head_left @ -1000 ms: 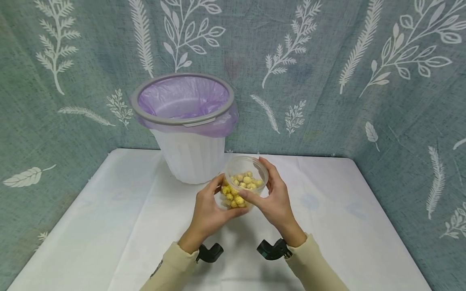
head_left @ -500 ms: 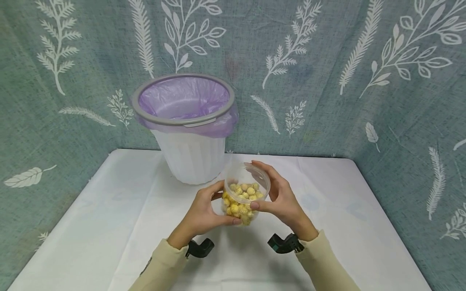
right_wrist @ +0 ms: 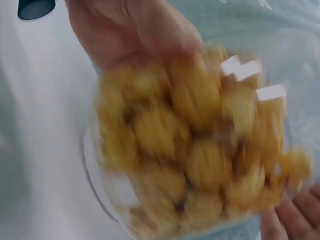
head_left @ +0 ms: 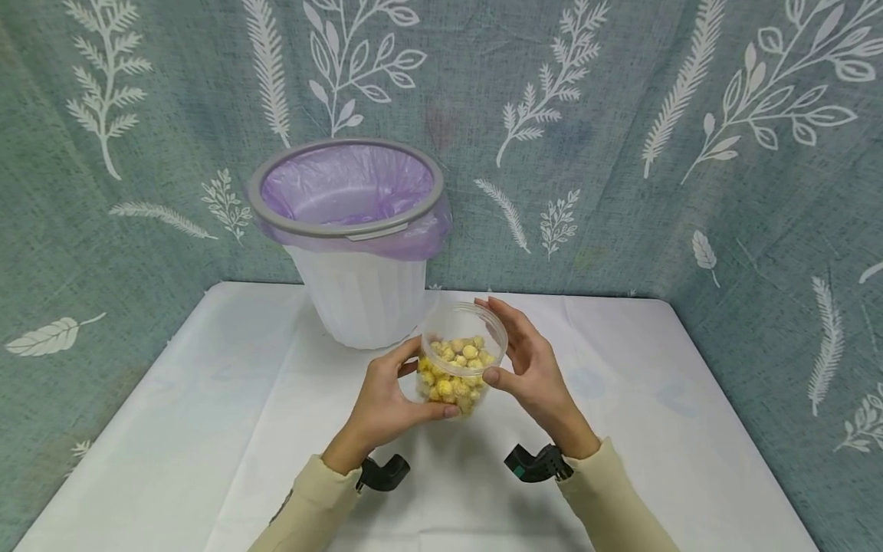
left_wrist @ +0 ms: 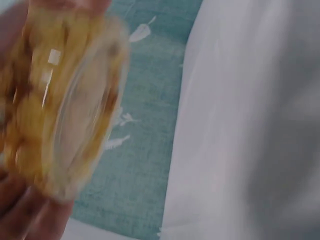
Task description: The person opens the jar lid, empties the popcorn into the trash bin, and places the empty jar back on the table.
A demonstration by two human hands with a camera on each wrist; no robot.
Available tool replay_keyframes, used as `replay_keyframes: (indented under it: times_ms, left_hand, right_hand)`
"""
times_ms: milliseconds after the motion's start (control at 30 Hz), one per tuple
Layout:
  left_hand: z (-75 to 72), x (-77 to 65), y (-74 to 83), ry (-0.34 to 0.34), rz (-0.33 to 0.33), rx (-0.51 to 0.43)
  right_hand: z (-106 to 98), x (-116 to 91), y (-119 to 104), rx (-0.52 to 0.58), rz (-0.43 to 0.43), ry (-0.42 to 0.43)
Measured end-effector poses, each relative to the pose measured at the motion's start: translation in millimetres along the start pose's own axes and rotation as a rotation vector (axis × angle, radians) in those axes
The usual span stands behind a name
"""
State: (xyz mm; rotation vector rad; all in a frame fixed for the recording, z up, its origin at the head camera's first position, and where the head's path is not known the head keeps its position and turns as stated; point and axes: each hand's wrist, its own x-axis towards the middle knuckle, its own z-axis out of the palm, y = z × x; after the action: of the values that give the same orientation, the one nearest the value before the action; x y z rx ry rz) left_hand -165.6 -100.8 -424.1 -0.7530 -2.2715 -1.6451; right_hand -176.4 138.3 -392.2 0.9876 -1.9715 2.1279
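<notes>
Fingers of the left hand (head_left: 386, 399) curl round the lower wall of the small clear round plastic tub (head_left: 461, 360) of yellow puffed snack balls (head_left: 457, 372), thumb across its front. The right hand (head_left: 534, 376) grips the tub at the rim, thumb on the near edge and fingers arched over the far side. The tub is held tilted above the white-clothed table (head_left: 207, 429), just in front of the white ribbed plastic bin (head_left: 362, 295) with its grey ring and purple liner (head_left: 345, 192). Judging from this, the work is early — the tub is lifted and appears open, but its contents sit inside and the liner looks empty — so any tipping into the bin is not yet done. Both wrist views are blurred.
</notes>
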Motion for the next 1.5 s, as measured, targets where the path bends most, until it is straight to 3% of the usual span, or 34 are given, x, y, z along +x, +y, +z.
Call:
replay_keyframes:
  times_ms: [133, 233, 333, 500, 633, 800, 1000, 1167, 1300, 1500]
  left_hand:
    - [11.2, 0.9, -0.8, 0.144, 0.03, 0.06]
    - [19.1, 0.9, -1.3, 0.211, 0.044, 0.1]
    - [23.6, 0.7, -1.0, 0.23, 0.039, 0.128]
    - [21.7, 1.1, 1.0, 0.187, 0.035, 0.1]
    - [14.1, 1.7, 2.2, 0.117, 0.032, 0.053]
    - [3.8, 0.7, 4.5, 0.004, -0.005, 0.002]
    - [-4.4, -2.5, 3.5, -0.145, -0.021, -0.096]
    - [-6.0, -2.8, 3.6, -0.184, -0.007, -0.116]
    - [-2.9, -2.4, 4.4, -0.121, -0.009, -0.094]
    - [10.2, -1.0, 1.3, 0.108, 0.022, 0.027]
  right_hand:
    - [12.5, -0.8, 1.3, -0.123, -0.012, 0.144]
    - [21.8, -1.4, 1.4, -0.21, 0.004, 0.206]
    - [27.3, -1.5, 1.0, -0.243, 0.019, 0.248]
    - [27.0, -1.8, -1.7, -0.241, 0.023, 0.267]
    - [20.4, -2.0, -2.7, -0.178, 0.005, 0.202]
    - [6.6, -1.4, -5.0, -0.035, 0.002, 0.053]
    - [-8.9, -1.5, -8.8, 0.145, 0.1, -0.138]
    - [-13.9, -2.2, -10.0, 0.219, 0.141, -0.203]
    - [-12.1, -3.0, -5.5, 0.172, 0.09, -0.149]
    - [4.7, -5.4, -3.4, -0.059, 0.031, 0.126]
